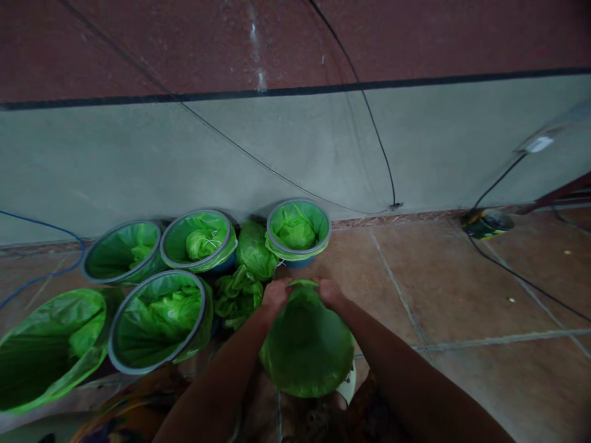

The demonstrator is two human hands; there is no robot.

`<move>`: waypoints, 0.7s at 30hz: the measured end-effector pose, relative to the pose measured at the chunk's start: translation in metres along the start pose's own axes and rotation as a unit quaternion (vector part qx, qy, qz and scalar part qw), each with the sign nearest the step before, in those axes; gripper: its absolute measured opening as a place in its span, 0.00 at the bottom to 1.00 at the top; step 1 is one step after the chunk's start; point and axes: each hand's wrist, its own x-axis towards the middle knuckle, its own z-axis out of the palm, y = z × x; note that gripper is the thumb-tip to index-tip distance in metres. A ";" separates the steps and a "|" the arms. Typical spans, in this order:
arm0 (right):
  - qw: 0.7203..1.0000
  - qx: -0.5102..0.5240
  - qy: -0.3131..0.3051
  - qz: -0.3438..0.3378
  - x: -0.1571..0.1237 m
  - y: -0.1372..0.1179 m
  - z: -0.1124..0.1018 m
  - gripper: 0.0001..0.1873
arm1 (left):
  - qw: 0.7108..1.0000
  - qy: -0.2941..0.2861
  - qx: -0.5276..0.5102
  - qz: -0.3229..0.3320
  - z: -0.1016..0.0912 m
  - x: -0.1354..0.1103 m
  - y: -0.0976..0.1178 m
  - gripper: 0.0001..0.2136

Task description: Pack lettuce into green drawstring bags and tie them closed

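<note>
Both my hands grip the edge of a green plastic bag (pixel 309 354) in front of my legs. My left hand (pixel 276 295) is closed on the bag's far edge at the left, my right hand (pixel 331 293) on the same edge at the right. The bag's mouth gapes up towards me, and its inside looks dark. Just beyond my hands stands a bucket (pixel 298 263) lined with green plastic, with a bunched bag (pixel 295 234) inside. Left of my left hand lie a filled-looking green bag (pixel 256 249) and crumpled green plastic (pixel 237 296); their contents are hidden.
Several grey-rimmed buckets (pixel 204 352) with green liners stand at the left by the wall (pixel 277 147). An open green bag (pixel 92 301) stands at the far left. Cables (pixel 376 123) hang down the wall. A dark tin (pixel 489 224) sits on the tiled floor (pixel 462 295) at the right.
</note>
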 end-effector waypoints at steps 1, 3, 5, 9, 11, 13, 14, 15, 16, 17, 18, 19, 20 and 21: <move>1.000 -0.003 0.001 0.012 0.000 0.001 0.000 0.15 | 1.000 -0.003 0.013 0.000 0.000 0.000 0.002 0.15; 0.999 -0.005 0.011 0.033 -0.003 0.001 0.000 0.15 | 1.000 -0.008 0.027 -0.004 -0.002 0.000 0.007 0.15; 0.998 -0.002 0.022 0.053 -0.008 0.003 0.001 0.16 | 0.999 0.004 0.032 -0.013 -0.004 -0.001 0.012 0.18; 0.995 0.002 0.010 0.096 -0.033 0.017 0.003 0.16 | 0.996 0.079 -0.003 -0.033 -0.017 -0.010 0.009 0.35; 0.994 0.002 -0.023 0.110 -0.049 0.030 0.005 0.12 | 0.991 0.104 -0.057 -0.053 -0.026 -0.015 0.000 0.34; 0.992 0.004 -0.053 0.115 -0.061 0.044 0.003 0.14 | 0.984 0.110 -0.118 -0.079 -0.033 -0.017 -0.009 0.28; 0.992 0.008 -0.052 0.115 -0.064 0.049 0.001 0.18 | 0.980 0.109 -0.138 -0.090 -0.036 -0.016 -0.012 0.24; 0.993 0.017 -0.040 0.113 -0.064 0.052 -0.002 0.21 | 0.980 0.104 -0.142 -0.095 -0.038 -0.014 -0.013 0.21; 0.993 0.030 -0.016 0.109 -0.061 0.052 -0.006 0.23 | 0.982 0.094 -0.133 -0.092 -0.039 -0.012 -0.013 0.18; 0.994 0.047 0.014 0.102 -0.055 0.049 -0.009 0.22 | 0.987 0.082 -0.115 -0.082 -0.039 -0.009 -0.011 0.17; 0.993 0.064 0.044 0.091 -0.048 0.044 -0.012 0.20 | 0.991 0.067 -0.093 -0.068 -0.038 -0.006 -0.007 0.17; 0.992 0.078 0.064 0.081 -0.039 0.037 -0.014 0.19 | 0.995 0.050 -0.073 -0.052 -0.036 -0.003 -0.003 0.18; 0.991 0.084 0.077 0.070 -0.030 0.028 -0.015 0.19 | 0.997 0.035 -0.057 -0.038 -0.033 -0.001 0.002 0.18; 0.992 0.082 0.079 0.055 -0.023 0.019 -0.015 0.20 | 0.998 0.022 -0.047 -0.027 -0.030 0.000 0.006 0.18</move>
